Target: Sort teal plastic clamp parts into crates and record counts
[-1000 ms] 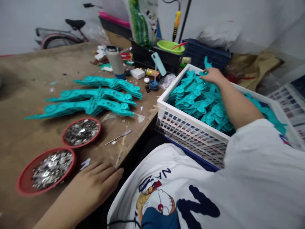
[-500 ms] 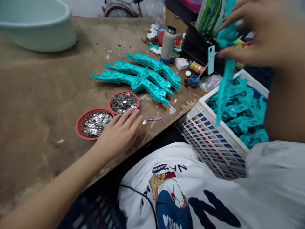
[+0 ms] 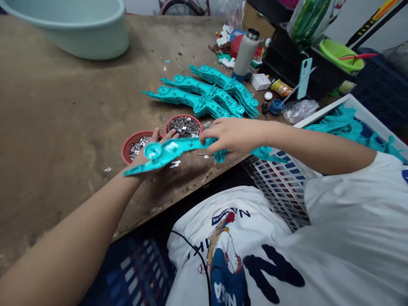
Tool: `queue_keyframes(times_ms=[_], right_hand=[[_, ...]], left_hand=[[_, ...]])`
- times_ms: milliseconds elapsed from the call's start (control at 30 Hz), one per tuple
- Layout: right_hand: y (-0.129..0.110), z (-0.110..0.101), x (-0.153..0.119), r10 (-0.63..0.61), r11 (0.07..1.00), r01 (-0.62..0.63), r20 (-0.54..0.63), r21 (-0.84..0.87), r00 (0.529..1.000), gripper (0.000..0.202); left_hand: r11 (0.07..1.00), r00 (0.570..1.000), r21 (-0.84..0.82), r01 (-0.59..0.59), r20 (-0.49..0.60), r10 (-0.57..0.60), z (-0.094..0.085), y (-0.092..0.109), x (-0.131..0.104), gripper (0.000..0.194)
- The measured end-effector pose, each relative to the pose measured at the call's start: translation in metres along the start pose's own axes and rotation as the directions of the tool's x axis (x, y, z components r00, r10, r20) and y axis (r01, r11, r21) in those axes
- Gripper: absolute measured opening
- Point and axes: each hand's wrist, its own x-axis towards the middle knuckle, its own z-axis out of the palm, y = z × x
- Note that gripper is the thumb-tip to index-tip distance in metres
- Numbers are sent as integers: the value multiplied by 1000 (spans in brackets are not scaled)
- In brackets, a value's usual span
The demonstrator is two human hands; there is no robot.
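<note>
My right hand point(image 3: 232, 135) grips a long turquoise plastic part point(image 3: 178, 148) at its middle, above the table's front edge. Behind that part is my left hand point(image 3: 153, 146), partly hidden, its visible fingers spread over the red baskets. Small metal clips fill the left red basket point(image 3: 127, 148) and the right red basket point(image 3: 183, 117). Farther back, three turquoise parts point(image 3: 181, 97) lie side by side on the table. A loose metal clip point(image 3: 107, 169) lies left of the baskets.
A white crate point(image 3: 280, 187) of turquoise parts stands at the right. A pale basin point(image 3: 86, 36) is at the back left; a bottle point(image 3: 245, 55), white box point(image 3: 260, 81) and phone point(image 3: 304, 78) are at the back right.
My right hand has come from the upper right, over the crate, to the baskets with the turquoise part, now lying crosswise in front of my left hand. The view has shifted right.
</note>
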Motion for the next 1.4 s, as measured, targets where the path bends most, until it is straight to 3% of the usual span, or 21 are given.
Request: queue_keyframes(times_ms=[133, 267, 400, 500, 667, 800, 900, 1000, 1100, 1200, 1300, 1400], right_hand=[[-20, 48, 4, -58, 993, 53, 46, 104, 997, 47], [-25, 87, -8, -66, 992, 57, 80, 109, 995, 45], [-25, 107, -18, -157, 987, 157, 10, 24, 988, 32], [-27, 115, -2, -239, 971, 238, -67, -21, 969, 29], [-33, 107, 36, -270, 962, 263, -105, -69, 957, 29], [-35, 88, 34, -298, 954, 291, -165, -66, 940, 30], [-26, 85, 29, -259, 966, 256, -164, -42, 952, 32], [-18, 95, 34, -208, 978, 208, -85, -14, 974, 35], [-18, 103, 42, -190, 982, 190, -91, -12, 978, 43], [-21, 102, 38, -140, 984, 118, -174, -131, 975, 59], [-38, 90, 16, -11, 978, -20, -150, -207, 989, 67], [-66, 67, -25, 101, 982, -114, -92, -151, 991, 61]], left_hand=[[998, 999, 59, 4, 40, -6, -13, -7, 3, 75], [995, 999, 97, 33, 4, -34, -26, 2, 2, 66], [988, 997, 151, -43, -54, 51, -29, 27, 5, 64], [977, 992, 174, -122, -1, 124, -29, 43, 16, 63], [976, 995, 195, -96, 15, 94, -34, 43, 32, 66], [975, 1000, 222, -25, 10, 23, -39, 38, 25, 62], [988, 999, 154, -1, 53, -7, -46, 40, 15, 63], [997, 994, 20, -71, 81, 69, -59, 50, 6, 62], [973, 973, 41, -226, 55, 224, -68, 68, -2, 58], [943, 946, 102, -316, 112, 304, -59, 79, -6, 53], [947, 970, 220, -235, 118, 214, -38, 86, -5, 66], [936, 976, 288, -200, 139, 166, -22, 97, -2, 76]])
